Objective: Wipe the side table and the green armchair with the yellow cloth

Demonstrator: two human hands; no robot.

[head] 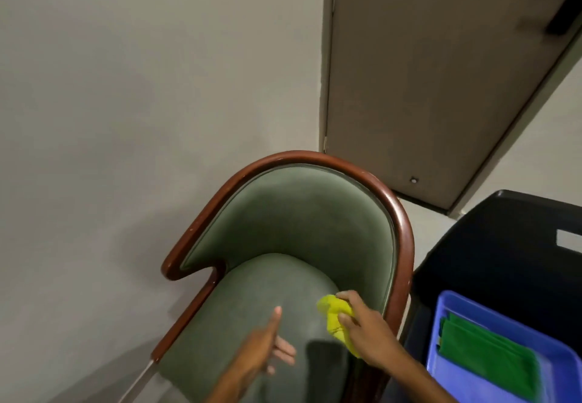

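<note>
The green armchair (283, 229) with a curved brown wooden frame stands against the wall below me. My right hand (365, 330) grips the bunched yellow cloth (333, 314) on the right side of the seat, close to the inner armrest padding. My left hand (267, 346) hovers over the middle of the seat cushion, fingers spread and index finger pointing up the seat. Nothing is in it. The side table is not in view.
A dark cart (504, 245) stands right of the chair, holding a blue tray (456, 368) with a folded green cloth (485, 355). A closed door (425, 72) is behind the chair, and a plain wall (126, 87) fills the left.
</note>
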